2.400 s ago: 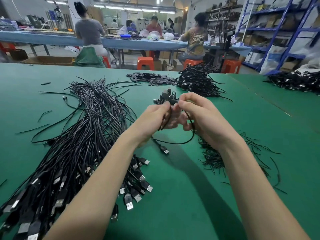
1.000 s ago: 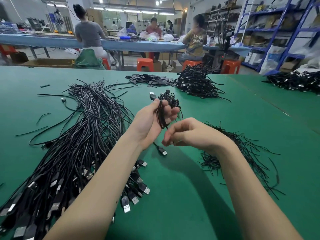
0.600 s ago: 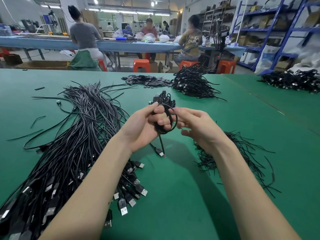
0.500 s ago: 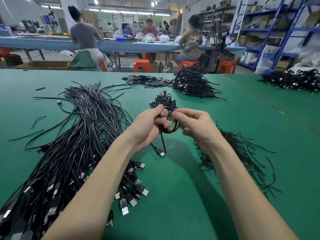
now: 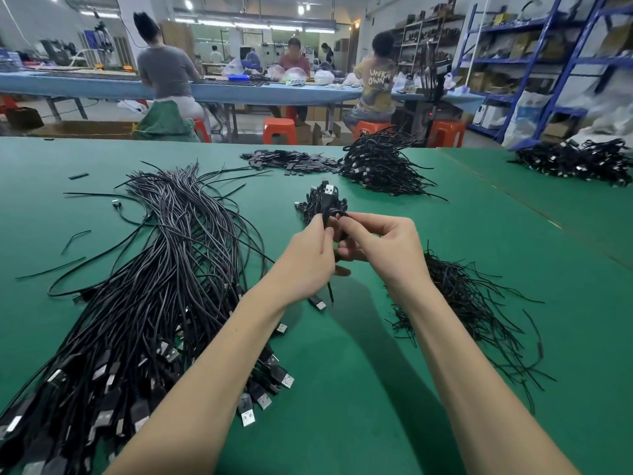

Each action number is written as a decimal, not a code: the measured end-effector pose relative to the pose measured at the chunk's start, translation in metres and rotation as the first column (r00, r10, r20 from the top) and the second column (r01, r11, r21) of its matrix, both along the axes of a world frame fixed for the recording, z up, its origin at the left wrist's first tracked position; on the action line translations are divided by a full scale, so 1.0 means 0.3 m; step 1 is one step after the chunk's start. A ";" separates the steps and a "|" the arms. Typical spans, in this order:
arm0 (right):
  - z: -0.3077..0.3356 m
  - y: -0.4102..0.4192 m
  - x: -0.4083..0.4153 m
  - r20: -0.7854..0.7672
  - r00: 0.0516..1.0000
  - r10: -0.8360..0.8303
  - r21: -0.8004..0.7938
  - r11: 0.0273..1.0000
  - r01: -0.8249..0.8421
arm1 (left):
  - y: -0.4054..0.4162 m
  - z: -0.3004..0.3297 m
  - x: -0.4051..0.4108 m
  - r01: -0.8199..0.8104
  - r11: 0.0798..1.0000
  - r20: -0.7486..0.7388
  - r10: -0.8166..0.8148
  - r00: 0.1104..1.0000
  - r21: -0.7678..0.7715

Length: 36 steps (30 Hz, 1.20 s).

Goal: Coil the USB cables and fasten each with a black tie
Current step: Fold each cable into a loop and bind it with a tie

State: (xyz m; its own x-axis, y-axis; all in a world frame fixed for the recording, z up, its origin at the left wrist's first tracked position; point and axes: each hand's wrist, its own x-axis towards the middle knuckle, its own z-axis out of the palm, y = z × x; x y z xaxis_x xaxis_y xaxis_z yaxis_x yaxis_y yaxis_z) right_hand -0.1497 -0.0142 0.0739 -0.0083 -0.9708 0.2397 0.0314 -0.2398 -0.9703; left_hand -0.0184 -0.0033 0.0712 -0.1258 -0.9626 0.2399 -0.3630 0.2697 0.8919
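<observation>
Two bare hands meet at the centre of the frame over a green table (image 5: 342,389). The left hand (image 5: 305,265) curls its fingers round a coiled cable (image 5: 329,210), whose plug sticks up above the thumb; the right hand (image 5: 387,252) pinches at the same coil with thumb and fingertips. At lower left sprawls a heap of loose cables (image 5: 137,303), plugs nearest the camera. Right of centre lies a scatter of black ties (image 5: 462,303). Just beyond the hands sits a small pile of coiled cables (image 5: 310,207), then a larger bundle (image 5: 380,166). Workers sit at a bench (image 5: 102,87) across the top.
</observation>
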 end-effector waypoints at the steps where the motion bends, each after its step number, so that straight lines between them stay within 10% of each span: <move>1: 0.000 -0.001 -0.004 -0.029 0.999 -0.013 -0.005 1.000 0.013 | 0.002 -0.002 -0.001 0.027 1.000 -0.026 -0.027 0.999 0.012; 10: 0.013 0.007 -0.009 -0.282 0.950 -0.137 -0.116 0.987 0.108 | 0.002 -0.030 -0.030 0.025 0.993 0.257 0.005 0.966 -0.113; 22: -0.010 -0.028 -0.091 -0.173 0.982 -0.070 0.114 0.989 0.091 | -0.024 -0.107 -0.076 -0.059 0.989 -0.269 0.095 0.958 0.139; 24: -0.007 -0.041 -0.140 -0.560 0.813 -0.157 -0.012 0.983 0.181 | -0.030 -0.107 -0.065 -0.038 0.977 -0.419 0.125 0.899 0.210; 26: 0.002 -0.040 -0.183 -0.882 0.439 -0.172 -0.091 0.976 0.199 | -0.033 -0.100 -0.057 0.014 0.962 -0.593 0.157 0.789 0.274; 29: -0.004 -0.029 -0.194 -0.986 0.167 -0.014 0.032 0.963 0.266 | -0.031 -0.084 -0.051 0.089 0.941 -0.731 0.191 0.655 0.326; 36: -0.038 -0.027 -0.173 -0.951 0.296 -0.091 0.020 0.936 0.352 | -0.023 -0.080 -0.036 0.108 0.933 -0.773 0.217 0.596 0.344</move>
